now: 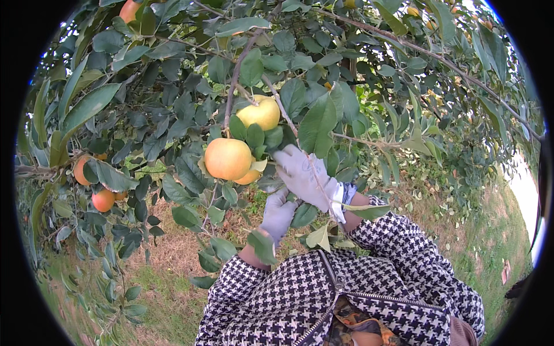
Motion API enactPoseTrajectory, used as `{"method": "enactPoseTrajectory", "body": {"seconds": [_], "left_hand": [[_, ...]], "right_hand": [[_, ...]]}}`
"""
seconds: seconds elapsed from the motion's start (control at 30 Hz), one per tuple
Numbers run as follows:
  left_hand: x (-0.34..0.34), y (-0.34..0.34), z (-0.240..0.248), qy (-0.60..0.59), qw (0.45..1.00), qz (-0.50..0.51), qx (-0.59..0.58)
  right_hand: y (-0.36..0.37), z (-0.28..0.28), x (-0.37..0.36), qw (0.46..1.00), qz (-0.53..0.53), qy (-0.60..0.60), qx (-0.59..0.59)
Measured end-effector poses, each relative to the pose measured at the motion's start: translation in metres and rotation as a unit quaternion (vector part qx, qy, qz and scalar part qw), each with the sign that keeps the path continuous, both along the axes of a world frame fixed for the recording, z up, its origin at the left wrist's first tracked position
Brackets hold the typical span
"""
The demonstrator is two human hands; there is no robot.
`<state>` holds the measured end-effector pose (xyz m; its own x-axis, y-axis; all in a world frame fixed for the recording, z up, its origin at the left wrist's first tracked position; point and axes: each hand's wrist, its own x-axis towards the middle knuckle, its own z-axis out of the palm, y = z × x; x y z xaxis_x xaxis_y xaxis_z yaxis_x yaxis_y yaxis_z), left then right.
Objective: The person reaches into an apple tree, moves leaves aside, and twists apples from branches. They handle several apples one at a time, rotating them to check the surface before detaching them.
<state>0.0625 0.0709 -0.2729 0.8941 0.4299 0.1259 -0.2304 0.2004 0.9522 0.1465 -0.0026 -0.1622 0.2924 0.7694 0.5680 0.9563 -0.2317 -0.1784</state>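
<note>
Both of my hands wear pale grey gloves and meet among the leaves below a cluster of apples. My right hand (307,176) reaches in from the right, its fingers bent and closed behind a thin twig. Just below and to its left, my left hand (277,218) points upward with its fingers drawn together. What either hand grips is hidden by leaves and gloves. A large yellow-orange apple (228,159) hangs left of my right hand. Above it is a yellow apple (261,113), and a third apple (248,177) shows partly behind the large one.
More orange apples (104,199) hang at the left, with another apple (130,10) at the upper left. A long branch (438,56) crosses the upper right. Leafy shoots (115,311) hang low at the left. Below lies grass (167,271) with dry patches.
</note>
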Motion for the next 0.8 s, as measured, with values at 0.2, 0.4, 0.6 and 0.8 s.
{"method": "enactPoseTrajectory", "body": {"seconds": [0.2,0.4,0.6,0.8], "left_hand": [[-0.011,0.017,-0.015,0.031,0.994,0.077,0.077],[-0.077,0.03,0.038,-0.041,0.895,0.318,0.309],[-0.062,0.032,0.093,-0.063,0.782,0.482,0.39],[-0.054,0.032,0.124,-0.136,0.902,0.388,0.132]], "right_hand": [[-0.02,-0.058,0.005,0.984,0.175,0.027,-0.012],[-0.024,-0.025,0.004,0.91,0.225,0.341,-0.067],[-0.012,0.035,-0.024,0.929,0.155,0.332,0.049],[0.019,0.013,-0.013,0.902,0.244,0.335,0.119]]}}
